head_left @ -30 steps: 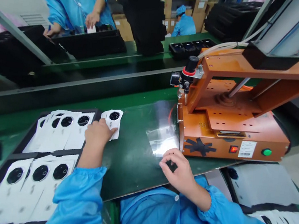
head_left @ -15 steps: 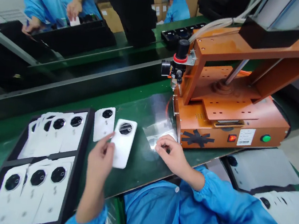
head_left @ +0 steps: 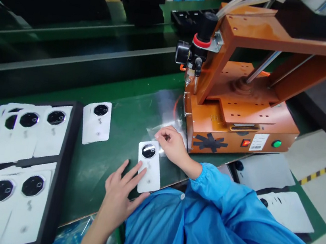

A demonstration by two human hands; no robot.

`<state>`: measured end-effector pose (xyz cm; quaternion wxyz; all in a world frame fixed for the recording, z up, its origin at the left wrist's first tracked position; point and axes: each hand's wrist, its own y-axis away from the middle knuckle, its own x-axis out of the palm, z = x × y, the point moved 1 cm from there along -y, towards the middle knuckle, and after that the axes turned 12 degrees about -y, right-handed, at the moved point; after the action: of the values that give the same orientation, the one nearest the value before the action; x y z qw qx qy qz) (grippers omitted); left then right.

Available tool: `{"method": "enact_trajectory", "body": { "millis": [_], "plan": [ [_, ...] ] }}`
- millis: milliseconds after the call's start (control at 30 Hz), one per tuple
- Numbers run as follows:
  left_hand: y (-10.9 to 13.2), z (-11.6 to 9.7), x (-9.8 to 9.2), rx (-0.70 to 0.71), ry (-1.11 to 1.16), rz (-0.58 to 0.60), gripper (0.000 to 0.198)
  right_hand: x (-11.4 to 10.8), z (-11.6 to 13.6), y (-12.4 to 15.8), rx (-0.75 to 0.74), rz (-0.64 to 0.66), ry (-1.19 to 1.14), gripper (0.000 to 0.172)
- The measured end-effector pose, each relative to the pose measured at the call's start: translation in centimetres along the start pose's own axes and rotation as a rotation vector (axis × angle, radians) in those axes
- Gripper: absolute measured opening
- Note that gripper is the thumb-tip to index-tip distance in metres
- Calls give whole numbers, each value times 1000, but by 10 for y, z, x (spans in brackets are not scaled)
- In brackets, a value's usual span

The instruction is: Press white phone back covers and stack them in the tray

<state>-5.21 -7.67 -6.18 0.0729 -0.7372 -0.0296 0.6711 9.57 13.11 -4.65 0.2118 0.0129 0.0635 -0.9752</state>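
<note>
A white phone back cover point(head_left: 149, 176) with a dark octagonal camera window lies at the table's front edge. My left hand point(head_left: 120, 194) is beside it, fingers spread, with fingertips on or just over its left edge. Past the cover's upper right corner is my right hand point(head_left: 172, 144), its thumb and fingers pinched together. Whether anything is between those fingers is hidden. Clear plastic film point(head_left: 168, 116) lies on the green table behind the right hand. A small stack of similar covers point(head_left: 96, 123) sits farther left.
On the left, a black divided tray point(head_left: 64, 157) holds several white covers. An orange press machine point(head_left: 207, 124) with a lit red switch and a green button stands at right. More covers point(head_left: 291, 211) lie to its front right. A raised rail point(head_left: 99, 55) runs behind.
The phone back cover has moved right and toward me, to the table edge. My left hand has gone from pointing fingers to a spread pose. My right hand stays pinched; the view has shifted.
</note>
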Motion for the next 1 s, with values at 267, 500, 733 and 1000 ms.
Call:
{"method": "enact_trajectory", "body": {
  "millis": [267, 500, 733, 1000],
  "plan": [
    [-13, -57, 29, -228, -12, -176, 45, 17, 7, 6, 9, 31, 259, 11],
    [-15, -55, 34, -186, -11, -209, 51, 38, 3, 10, 1, 175, 350, 9],
    [-16, -57, 33, -192, -58, -265, 46, 45, -2, 12, -22, 263, 463, 13],
    [-18, -57, 31, -185, -74, -290, 49, 42, -9, 8, -98, 213, 537, 13]
  ]
}}
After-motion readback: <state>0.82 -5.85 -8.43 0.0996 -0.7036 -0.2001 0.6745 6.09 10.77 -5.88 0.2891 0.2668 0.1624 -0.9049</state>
